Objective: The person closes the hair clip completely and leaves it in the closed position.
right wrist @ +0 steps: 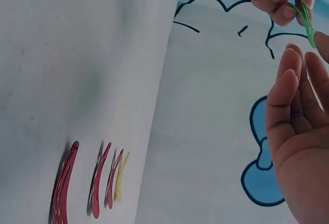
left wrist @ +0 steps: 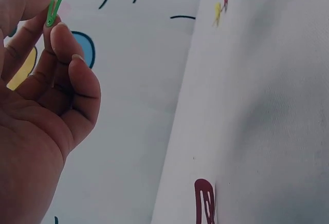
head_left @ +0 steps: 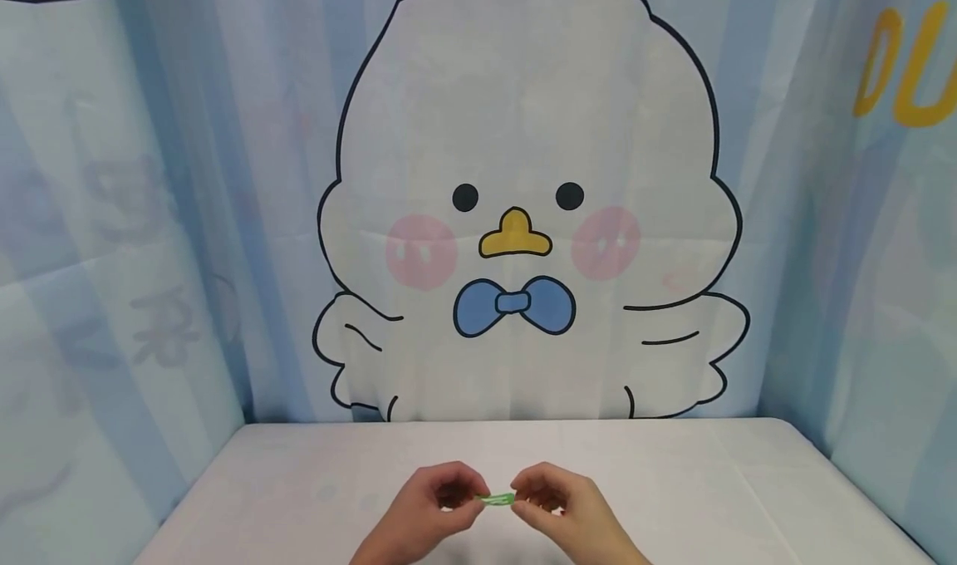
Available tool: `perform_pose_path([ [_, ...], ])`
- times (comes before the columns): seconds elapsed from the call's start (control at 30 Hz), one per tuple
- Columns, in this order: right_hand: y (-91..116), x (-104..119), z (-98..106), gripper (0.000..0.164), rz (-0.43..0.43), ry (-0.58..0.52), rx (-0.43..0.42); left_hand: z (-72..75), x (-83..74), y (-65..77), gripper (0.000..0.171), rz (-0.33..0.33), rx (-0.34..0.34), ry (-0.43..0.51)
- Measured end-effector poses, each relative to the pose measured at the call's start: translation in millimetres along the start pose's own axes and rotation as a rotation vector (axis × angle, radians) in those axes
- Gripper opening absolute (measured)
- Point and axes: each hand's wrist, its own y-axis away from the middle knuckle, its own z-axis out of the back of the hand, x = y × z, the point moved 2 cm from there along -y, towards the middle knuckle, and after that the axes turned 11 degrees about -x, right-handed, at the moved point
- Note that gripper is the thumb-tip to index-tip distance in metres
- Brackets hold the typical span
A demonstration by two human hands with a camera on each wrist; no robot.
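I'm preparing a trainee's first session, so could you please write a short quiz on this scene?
1. Choose one: what colour is the hair clip pinched by both the left grip and the right grip? (a) red (b) green (c) yellow
2. In the right wrist view, how many red clips show on the table?
3. True or false: in that view, the yellow clip lies between two red ones.

Key: 1. b. 2. Three. 3. False; it lies at the end of the row.

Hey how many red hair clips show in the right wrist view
3: leftmost red clip, cut by the frame; middle red clip; third red clip, beside the yellow clip. More may lie beyond.
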Motion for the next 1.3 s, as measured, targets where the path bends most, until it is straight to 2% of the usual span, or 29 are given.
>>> perform_pose_path([
  [0.2,1.0,1.4,-3.8,0.007,0.057,-0.017,-0.021,-6.3,0.9,0.4,0.011,-0.023,0.021,0.03],
  [0.57,1.1,1.2,-3.7,0.011,-0.011,-0.041,-0.05,-6.3,4.3,0.5,0.014,0.027,0.016,0.032],
  [0.8,2.8,0.8,-6.0,0.012,0.04,-0.071,-0.077,-8.3,6.1,0.9,0.01,0.029,-0.055,0.075],
  [1.0,2.5,1.4,-7.4,0.012,-0.022,-0.08,-0.102,-11.4,6.8,-0.9,0.01,0.031,-0.118,0.077],
  [1.3,2.8,1.3,-13.6,0.006,-0.087,-0.045,-0.174,-15.4,9.0,-2.4,0.007,0.058,-0.195,0.007],
])
